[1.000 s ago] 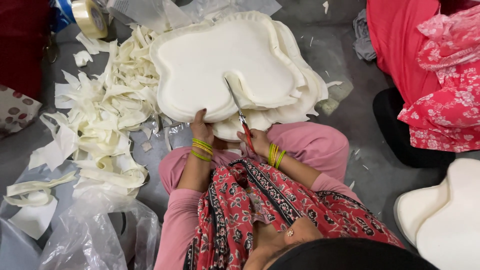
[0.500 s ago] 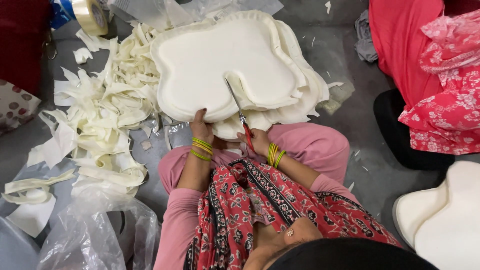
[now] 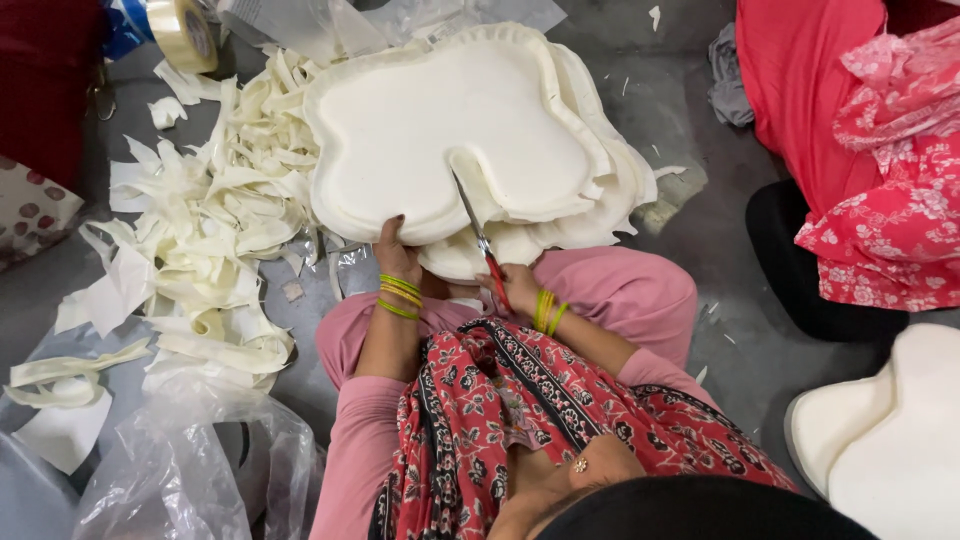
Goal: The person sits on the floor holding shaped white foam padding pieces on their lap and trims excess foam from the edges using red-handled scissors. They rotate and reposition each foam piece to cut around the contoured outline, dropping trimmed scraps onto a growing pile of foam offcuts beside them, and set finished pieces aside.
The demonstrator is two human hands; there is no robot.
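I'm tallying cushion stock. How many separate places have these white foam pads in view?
2. A stack of foam pads lies before the knees, steadied by the left hand while the right hand works scissors. Another pad sits at bottom right. The stack's layers can't be counted.

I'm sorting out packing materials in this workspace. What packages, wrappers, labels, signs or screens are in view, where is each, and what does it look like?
Box: left edge, pale with dark red spots, only partly in view.
Clear plastic bag: bottom left on the floor, crumpled, see-through.
Clear plastic sheet: top centre, behind the white foam pad, wrinkled.
Tape roll: top left, round, beige.
No signs or screens show.
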